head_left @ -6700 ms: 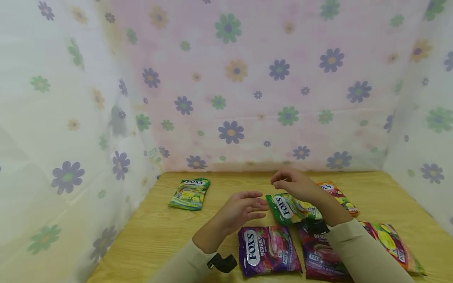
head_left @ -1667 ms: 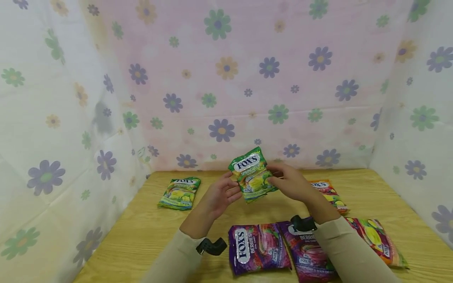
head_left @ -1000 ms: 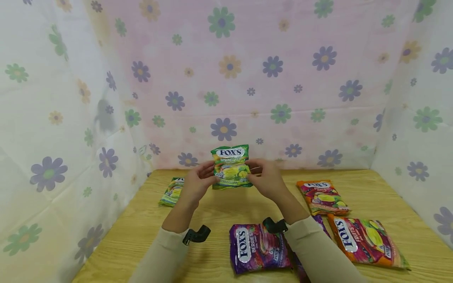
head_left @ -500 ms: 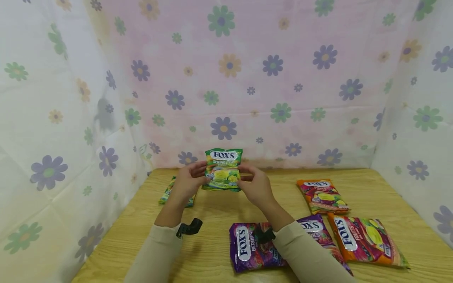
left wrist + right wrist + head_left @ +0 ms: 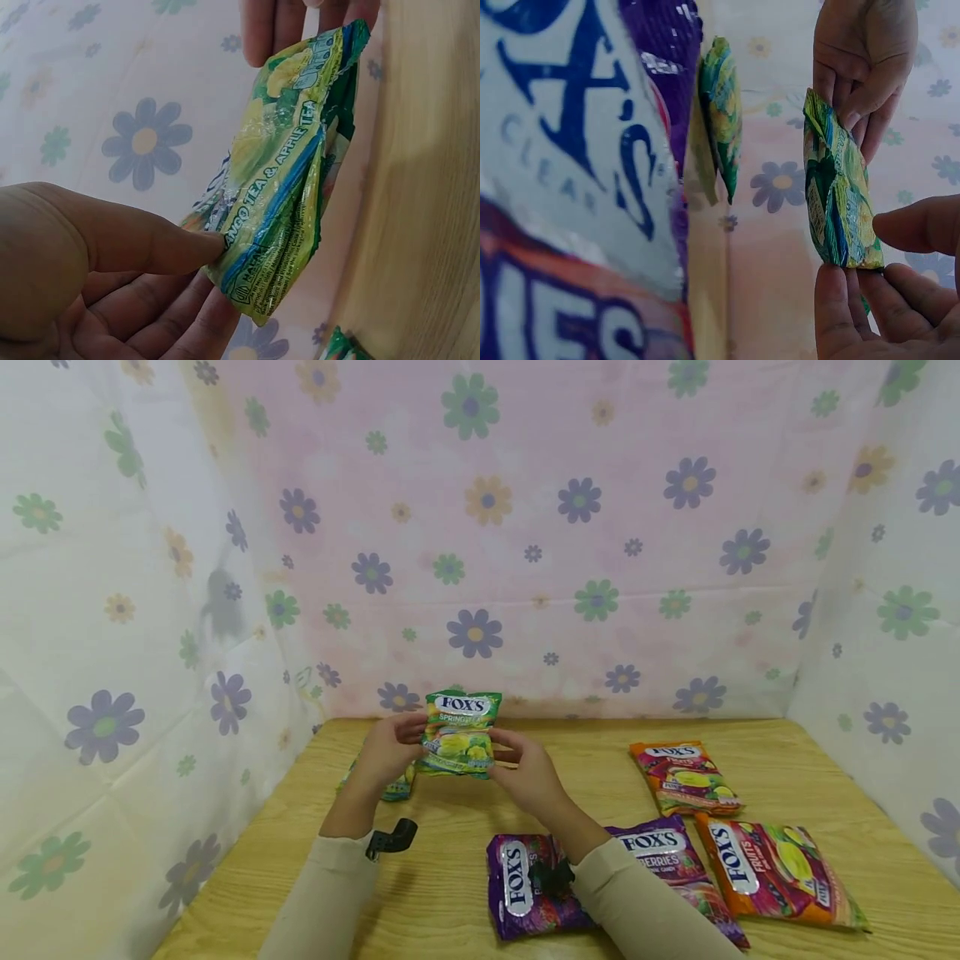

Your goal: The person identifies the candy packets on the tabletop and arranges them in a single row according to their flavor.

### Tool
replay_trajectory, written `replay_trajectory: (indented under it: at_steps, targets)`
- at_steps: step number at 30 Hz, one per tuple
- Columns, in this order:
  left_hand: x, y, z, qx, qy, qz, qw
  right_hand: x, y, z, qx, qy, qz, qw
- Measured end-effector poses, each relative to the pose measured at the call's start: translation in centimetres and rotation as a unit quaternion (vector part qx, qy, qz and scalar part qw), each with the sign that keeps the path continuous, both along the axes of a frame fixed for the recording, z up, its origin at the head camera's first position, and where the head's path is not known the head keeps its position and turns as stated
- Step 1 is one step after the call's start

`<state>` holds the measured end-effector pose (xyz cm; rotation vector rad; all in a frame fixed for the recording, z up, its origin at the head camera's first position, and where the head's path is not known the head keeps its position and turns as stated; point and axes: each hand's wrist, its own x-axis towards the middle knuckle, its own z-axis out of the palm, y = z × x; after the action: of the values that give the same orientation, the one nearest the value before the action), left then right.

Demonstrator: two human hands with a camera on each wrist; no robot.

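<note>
A green and yellow candy bag (image 5: 459, 735) marked Fox's Spring Tea is held upright above the far middle of the table. My left hand (image 5: 387, 753) pinches its left edge, thumb in front and fingers behind. On the opposite edge my right hand (image 5: 528, 774) pinches it the same way. The left wrist view shows the left thumb pressed on the lower corner of the candy bag (image 5: 277, 165). Both hands grip the candy bag (image 5: 844, 195) in the right wrist view. Behind my left hand a second green candy bag (image 5: 397, 788) lies on the table, mostly hidden.
Two purple berries candy bags, one at the front (image 5: 517, 885) and one beside it (image 5: 660, 852), lie partly under my right forearm. To their right are two orange-red fruits bags, one nearer (image 5: 780, 868) and one farther (image 5: 686, 777). Flowered cloth (image 5: 555, 568) walls the wooden table (image 5: 442, 877).
Earlier the green bag lay on the table at the right. It was lifted, turned upright between both hands and carried left. In the last second it has moved further left and slightly lower.
</note>
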<state>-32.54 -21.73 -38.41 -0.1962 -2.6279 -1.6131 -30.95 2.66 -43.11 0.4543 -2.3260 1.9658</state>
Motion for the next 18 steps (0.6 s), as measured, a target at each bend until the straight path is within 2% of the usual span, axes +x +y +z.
replay_trajectory:
  at_steps: [8,13,18]
  targets:
    - [-0.4,-0.8,-0.6,-0.034,-0.007,0.009,0.9994,-0.1,-0.3,-0.9,-0.005,0.001,0.049,0.999]
    - [-0.6,-1.2,-1.1,-0.050,-0.012,0.008,0.9987,-0.1,-0.3,-1.2,-0.013,-0.023,0.080,0.996]
    - [-0.7,-1.4,-1.4,-0.060,-0.034,0.009,0.9976,-0.2,-0.2,-1.3,-0.027,-0.061,0.105,0.992]
